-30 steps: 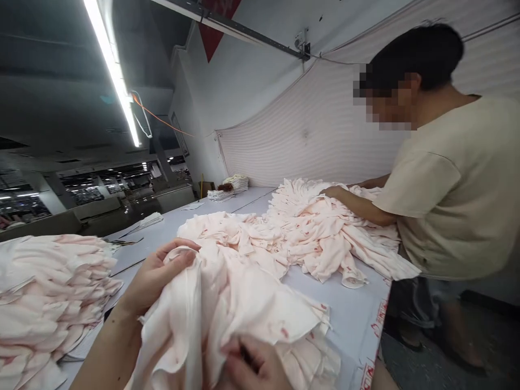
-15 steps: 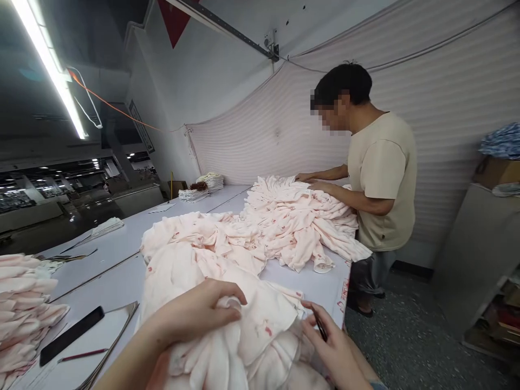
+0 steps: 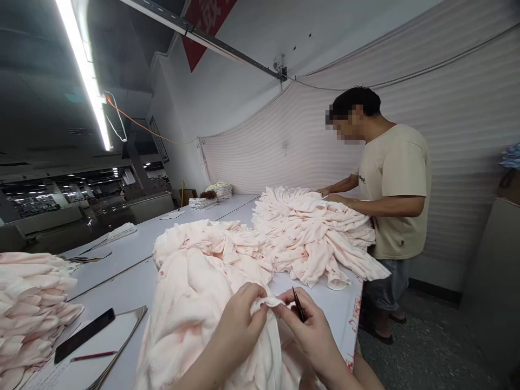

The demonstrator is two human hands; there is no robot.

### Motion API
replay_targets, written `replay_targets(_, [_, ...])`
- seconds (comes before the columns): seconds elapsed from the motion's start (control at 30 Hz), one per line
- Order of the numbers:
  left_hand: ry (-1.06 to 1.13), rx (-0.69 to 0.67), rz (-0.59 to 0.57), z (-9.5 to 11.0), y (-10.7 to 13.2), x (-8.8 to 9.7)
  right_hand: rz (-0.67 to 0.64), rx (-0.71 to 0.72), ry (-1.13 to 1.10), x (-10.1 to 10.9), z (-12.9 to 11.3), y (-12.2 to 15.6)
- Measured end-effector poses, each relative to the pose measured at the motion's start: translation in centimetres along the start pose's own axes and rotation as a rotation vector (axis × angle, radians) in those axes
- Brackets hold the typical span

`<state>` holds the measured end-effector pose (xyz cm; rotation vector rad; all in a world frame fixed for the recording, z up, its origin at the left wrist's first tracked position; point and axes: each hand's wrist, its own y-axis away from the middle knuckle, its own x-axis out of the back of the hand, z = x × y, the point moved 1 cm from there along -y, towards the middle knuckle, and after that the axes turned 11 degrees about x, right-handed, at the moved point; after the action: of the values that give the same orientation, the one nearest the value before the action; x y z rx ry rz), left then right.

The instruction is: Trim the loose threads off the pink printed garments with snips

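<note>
Both my hands meet over a pale pink fleece garment with small red prints. My left hand is closed, pinching the garment's whitish edge between thumb and fingers. Close beside it, my right hand pinches the same edge with thumb and forefinger. A slim black pointed tool, like thread snips or tweezers, is tucked in my right hand with its tip up. Under and beyond my hands lies a heap of similar pink garments. The lower part of the held garment drops out of view.
Across the table, a person handles another heap of pink garments. At left are a stack of pink pieces, a black phone and a pencil on papers. Folded white stacks stand at the back.
My left hand has moved right and my hands have come together on the garment's edge, which both now pinch. The view has shifted, and the black tool now points upward.
</note>
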<state>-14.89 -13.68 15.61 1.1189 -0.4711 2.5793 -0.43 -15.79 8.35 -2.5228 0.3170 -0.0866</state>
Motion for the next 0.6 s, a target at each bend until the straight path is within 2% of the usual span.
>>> replay_targets(0.13, [0.053,-0.087,0.115,-0.7,0.7,0.3,-0.046,0.008,-0.028,-0.3,-0.7,-0.2])
replay_targets(0.2, [0.098,-0.087,0.098,-0.9,0.9,0.3,-0.072,0.013,-0.043,-0.5,-1.0,-0.2])
replay_targets(0.37, [0.193,0.018,-0.043,-1.0,0.6,0.5,-0.134,0.050,0.011,-0.4,-1.5,-0.3])
replay_targets(0.6, [0.224,0.002,0.022,-1.2,0.7,0.4,-0.257,0.094,0.235,1.2,-2.3,-0.2])
